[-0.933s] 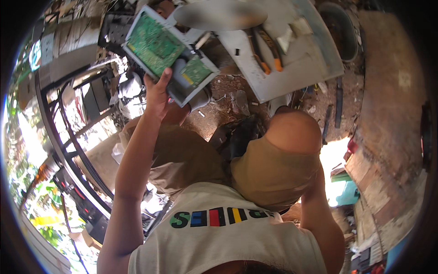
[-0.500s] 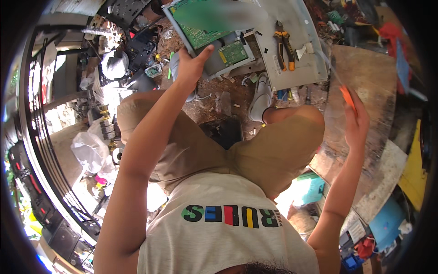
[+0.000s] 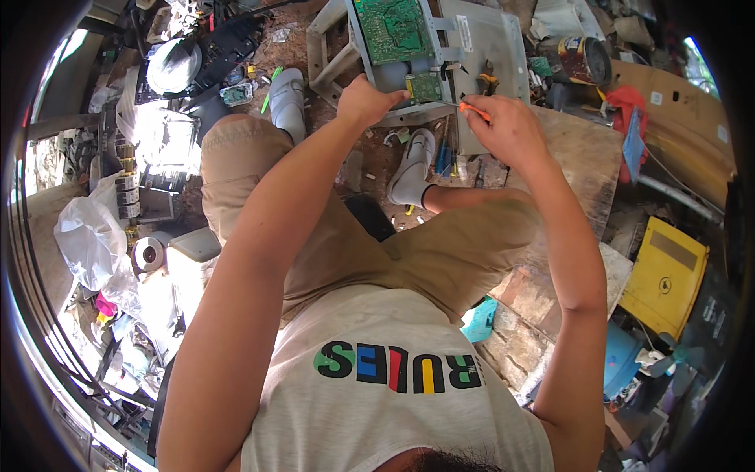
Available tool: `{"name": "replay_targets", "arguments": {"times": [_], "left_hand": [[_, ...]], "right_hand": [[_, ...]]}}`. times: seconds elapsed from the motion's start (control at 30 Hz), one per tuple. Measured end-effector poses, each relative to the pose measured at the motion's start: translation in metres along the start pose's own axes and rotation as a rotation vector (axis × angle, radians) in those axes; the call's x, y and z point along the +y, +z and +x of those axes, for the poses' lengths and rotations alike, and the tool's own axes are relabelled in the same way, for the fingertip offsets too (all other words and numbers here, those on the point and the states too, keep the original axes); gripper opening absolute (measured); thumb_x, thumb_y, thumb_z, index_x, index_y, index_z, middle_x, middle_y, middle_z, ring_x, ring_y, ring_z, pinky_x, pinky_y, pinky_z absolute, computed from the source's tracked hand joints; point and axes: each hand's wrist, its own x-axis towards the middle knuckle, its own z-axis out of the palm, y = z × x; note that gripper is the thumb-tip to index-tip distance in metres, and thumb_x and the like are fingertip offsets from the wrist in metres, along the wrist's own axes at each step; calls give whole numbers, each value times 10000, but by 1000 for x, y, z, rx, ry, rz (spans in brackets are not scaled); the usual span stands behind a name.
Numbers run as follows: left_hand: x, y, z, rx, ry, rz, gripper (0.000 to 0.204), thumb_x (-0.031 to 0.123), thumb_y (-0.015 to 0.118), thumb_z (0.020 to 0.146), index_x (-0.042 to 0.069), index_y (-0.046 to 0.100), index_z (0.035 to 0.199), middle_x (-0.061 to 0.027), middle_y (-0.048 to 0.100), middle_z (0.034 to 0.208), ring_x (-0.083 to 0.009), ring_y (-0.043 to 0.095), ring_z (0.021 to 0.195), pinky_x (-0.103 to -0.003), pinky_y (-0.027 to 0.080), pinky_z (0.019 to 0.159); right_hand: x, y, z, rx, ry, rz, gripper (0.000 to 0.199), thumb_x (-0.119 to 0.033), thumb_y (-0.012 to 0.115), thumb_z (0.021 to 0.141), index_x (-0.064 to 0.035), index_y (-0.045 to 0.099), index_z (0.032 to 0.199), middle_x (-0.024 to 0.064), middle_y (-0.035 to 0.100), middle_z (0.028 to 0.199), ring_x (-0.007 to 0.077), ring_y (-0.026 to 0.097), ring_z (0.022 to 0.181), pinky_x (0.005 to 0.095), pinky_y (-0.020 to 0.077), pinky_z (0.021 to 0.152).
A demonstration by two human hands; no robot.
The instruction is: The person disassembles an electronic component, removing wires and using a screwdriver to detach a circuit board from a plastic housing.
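Head: orange-handled tool [image 3: 474, 111] (partly hidden)

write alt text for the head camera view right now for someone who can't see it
A seated person's right hand holds an orange-handled tool pointed toward the smaller circuit board in a grey metal housing, with the left hand at its near edge. A larger green board sits beyond; assorted clutter surrounds them.
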Motion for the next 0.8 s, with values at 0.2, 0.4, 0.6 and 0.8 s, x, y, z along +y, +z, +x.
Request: {"name": "replay_targets", "arguments": {"times": [0.2, 0.4, 0.6, 0.8], "left_hand": [[13, 5, -9, 68, -56, -10, 784, 573, 816, 674, 51, 625, 1227, -152, 696, 1144, -291, 664, 1074, -386, 517, 928], [15, 13, -4, 101, -52, 6, 841, 594, 813, 659, -1, 568, 1202, -162, 712, 1036, -287, 693, 997, -395, 554, 865], [18, 15, -3, 98, -55, 35, 859, 606, 803, 671, -14, 545, 1205, -146, 725, 959, -285, 705, 953, -387, 560, 851], [18, 16, -3, 93, -49, 27, 863, 608, 797, 679, -21, 540, 1212, -173, 709, 1045, -295, 696, 985, -389, 561, 854]], "right_hand": [[-4, -8, 6, -95, 77, -21, 303, -297, 640, 891, -83, 721, 1089, 164, 707, 957, 354, 678, 861, 412, 532, 756], [0, -9, 8, -94, 75, -47, 307, -294, 644, 885, -70, 720, 1082, 171, 708, 970, 359, 681, 889, 411, 535, 770], [5, -6, 7, -67, 62, -46, 306, -289, 643, 883, -72, 721, 1084, 168, 711, 971, 358, 682, 890, 416, 536, 776], [10, -7, 6, -66, 35, -90, 314, -292, 629, 883, -95, 721, 1110, 161, 708, 981, 343, 682, 895, 407, 531, 789]]}}
